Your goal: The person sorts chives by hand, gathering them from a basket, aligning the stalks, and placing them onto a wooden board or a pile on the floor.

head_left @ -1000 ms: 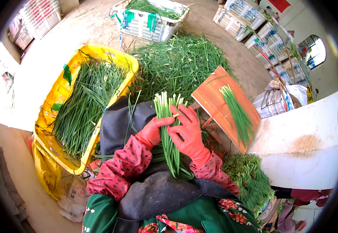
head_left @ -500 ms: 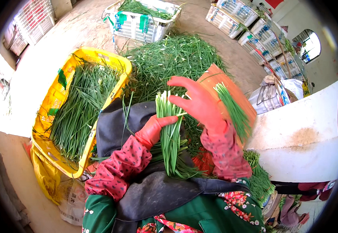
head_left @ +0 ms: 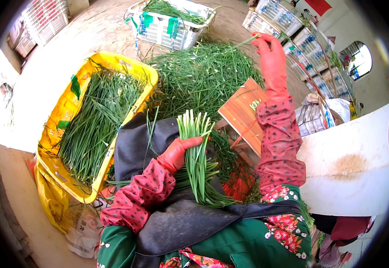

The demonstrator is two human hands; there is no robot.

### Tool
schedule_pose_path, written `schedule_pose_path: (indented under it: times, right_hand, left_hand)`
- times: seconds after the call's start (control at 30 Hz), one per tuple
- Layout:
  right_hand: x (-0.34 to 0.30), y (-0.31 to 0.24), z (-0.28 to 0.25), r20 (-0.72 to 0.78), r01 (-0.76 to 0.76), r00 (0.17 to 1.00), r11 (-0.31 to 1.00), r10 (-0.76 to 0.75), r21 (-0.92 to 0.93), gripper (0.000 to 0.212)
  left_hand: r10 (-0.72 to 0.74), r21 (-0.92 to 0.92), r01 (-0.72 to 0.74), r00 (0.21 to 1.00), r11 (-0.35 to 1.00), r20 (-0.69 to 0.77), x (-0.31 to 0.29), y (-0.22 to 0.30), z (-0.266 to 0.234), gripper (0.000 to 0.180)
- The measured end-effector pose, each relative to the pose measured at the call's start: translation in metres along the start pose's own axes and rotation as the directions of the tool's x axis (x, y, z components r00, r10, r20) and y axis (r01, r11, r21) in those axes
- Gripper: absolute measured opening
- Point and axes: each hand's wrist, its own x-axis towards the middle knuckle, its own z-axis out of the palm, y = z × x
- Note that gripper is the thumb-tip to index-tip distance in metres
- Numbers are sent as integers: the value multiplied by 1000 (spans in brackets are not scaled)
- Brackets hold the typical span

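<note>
My left hand (head_left: 176,152), in an orange-red rubber glove, is closed around an upright bunch of garlic chives (head_left: 199,165). The pale cut ends point away from me and the green leaves trail toward my lap. Far out to the right, my right hand (head_left: 272,56), gloved the same way, pinches a garlic chive stalk (head_left: 247,41) above the loose heap. On a wooden board (head_left: 239,111) lies another small bunch (head_left: 254,104), mostly covered by my right sleeve.
At my left leans a yellow plastic crate (head_left: 151,82) full of chives. A big heap of loose greens (head_left: 199,71) covers the floor ahead, with a white basket (head_left: 158,33) behind it. White crates (head_left: 302,49) are stacked far right; a white panel (head_left: 346,156) stands nearer.
My right hand has left the bunch and swung forward and right, now pinching a stalk. My left hand keeps its hold. My right arm now covers most of the bunch on the board.
</note>
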Motion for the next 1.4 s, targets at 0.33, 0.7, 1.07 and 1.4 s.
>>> schedule_pose_path:
  times: [0.33, 0.7, 1.07, 1.4]
  right_hand:
    - [-103, -23, 94, 912, 158, 406, 987, -57, -9, 24]
    - [-42, -20, 78, 457, -14, 888, 989, -57, 150, 24]
    - [-147, 0, 101, 694, -201, 715, 976, 84, 88, 43]
    - [-176, -21, 41, 558, -400, 776, 913, 294, 76, 81]
  left_hand:
    - [37, -50, -34, 998, 998, 56, -3, 0, 2, 40]
    - [-6, 62, 4, 999, 998, 45, -3, 3, 6, 37]
    - [7, -86, 0, 997, 996, 75, 0, -10, -2, 38]
    - [138, -342, -178, 981, 923, -138, 23, -10, -15, 38]
